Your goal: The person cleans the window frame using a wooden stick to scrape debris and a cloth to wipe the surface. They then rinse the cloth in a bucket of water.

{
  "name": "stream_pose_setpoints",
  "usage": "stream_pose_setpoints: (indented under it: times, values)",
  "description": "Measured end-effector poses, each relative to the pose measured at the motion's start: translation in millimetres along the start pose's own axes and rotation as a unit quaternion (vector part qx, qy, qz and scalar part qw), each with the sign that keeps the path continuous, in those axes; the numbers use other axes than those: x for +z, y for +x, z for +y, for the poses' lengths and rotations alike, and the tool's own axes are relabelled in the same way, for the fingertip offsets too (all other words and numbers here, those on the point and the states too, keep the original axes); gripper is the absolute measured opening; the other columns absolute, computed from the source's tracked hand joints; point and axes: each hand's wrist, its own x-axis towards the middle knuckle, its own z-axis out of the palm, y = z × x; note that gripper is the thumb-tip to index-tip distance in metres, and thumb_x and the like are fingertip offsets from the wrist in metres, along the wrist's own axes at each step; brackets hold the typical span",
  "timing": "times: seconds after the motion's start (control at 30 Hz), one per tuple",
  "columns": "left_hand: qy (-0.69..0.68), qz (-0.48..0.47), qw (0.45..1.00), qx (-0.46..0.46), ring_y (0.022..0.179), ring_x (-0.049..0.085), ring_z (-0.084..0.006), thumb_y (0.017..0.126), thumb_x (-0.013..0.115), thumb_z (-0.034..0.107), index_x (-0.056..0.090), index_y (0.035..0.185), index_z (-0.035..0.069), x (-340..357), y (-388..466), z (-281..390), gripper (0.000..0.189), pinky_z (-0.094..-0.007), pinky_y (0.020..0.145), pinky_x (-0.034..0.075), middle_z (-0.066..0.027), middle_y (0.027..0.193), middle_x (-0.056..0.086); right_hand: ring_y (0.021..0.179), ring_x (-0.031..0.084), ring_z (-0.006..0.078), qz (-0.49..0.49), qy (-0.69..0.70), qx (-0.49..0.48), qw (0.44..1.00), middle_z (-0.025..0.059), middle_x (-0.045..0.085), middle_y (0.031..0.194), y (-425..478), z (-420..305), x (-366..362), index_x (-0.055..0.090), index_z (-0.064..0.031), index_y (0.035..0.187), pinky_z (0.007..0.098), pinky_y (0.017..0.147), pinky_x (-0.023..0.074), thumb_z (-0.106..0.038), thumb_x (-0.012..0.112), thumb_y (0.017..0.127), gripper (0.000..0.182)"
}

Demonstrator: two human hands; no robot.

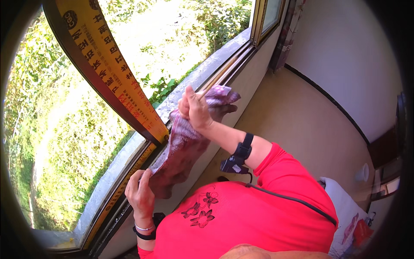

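Note:
A worn purple-and-maroon cloth (pixel 181 149) drapes over the inner side of a sliding window's bottom track (pixel 236 64). At its lower left corner, my left hand (pixel 140 192) pinches the edge between thumb and fingers, beside the window frame. Farther up the track, my right hand (pixel 195 111) is closed over the cloth, thumb raised. What looks like a thin wooden stick (pixel 209 89) slants out of this fist in line with the track. Its lower end is hidden by the hand, and the far end blends into the rails.
A window sash edge with yellow printed tape (pixel 119 87) rises left of the cloth. Outside are a concrete ledge (pixel 126 158) and bright greenery. A curtain (pixel 286 35) hangs at the far end. On the floor (pixel 291 106) to the right stands a white cup (pixel 363 172).

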Motion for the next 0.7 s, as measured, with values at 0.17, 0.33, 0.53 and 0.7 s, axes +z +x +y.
stream_pose_setpoints:
  times: [0.17,0.33,0.53,0.7]
  values:
    - [-0.023,0.000,1.000,0.017,0.076,0.061,-0.0265,0.067,0.056,-0.012,0.064,0.097,0.004,-6,-1,-4,0.035,-0.0351,0.064,0.049,-0.0101,0.088,0.060,0.042,0.022,0.0091,-0.028,0.121,0.051,0.991,-0.0018,0.026,0.047,-28,2,24,0.028,-0.0135,0.058,0.0254,0.040,0.0204,-0.043,0.036,0.101,0.053]
    - [-0.019,-0.011,1.000,0.017,0.075,0.058,-0.0256,0.069,0.057,-0.008,0.063,0.099,0.006,-11,-3,-4,0.034,-0.0344,0.065,0.048,-0.0086,0.089,0.059,0.043,0.019,0.0097,-0.045,0.038,0.044,0.997,-0.0020,0.022,0.049,-29,-4,29,0.028,-0.0129,0.059,0.0271,0.042,0.0179,-0.042,0.032,0.102,0.052]
    - [-0.020,-0.053,0.998,0.032,0.075,0.056,-0.0239,0.065,0.059,0.000,0.061,0.102,0.008,-9,-1,-6,0.038,-0.0341,0.067,0.047,-0.0071,0.093,0.056,0.042,0.029,0.0094,-0.047,-0.343,-0.159,0.925,0.0003,0.033,0.046,12,-8,-19,0.036,-0.0051,0.055,0.0295,0.042,0.0234,-0.032,0.037,0.102,0.055]
    - [-0.013,-0.098,0.994,0.053,0.075,0.056,-0.0232,0.066,0.060,0.000,0.059,0.103,0.007,-10,2,-5,0.038,-0.0335,0.067,0.047,-0.0068,0.092,0.056,0.043,0.021,0.0092,-0.090,-0.062,0.023,0.994,-0.0037,0.022,0.050,-42,3,58,0.028,-0.0120,0.058,0.0262,0.043,0.0162,-0.043,0.035,0.101,0.053]
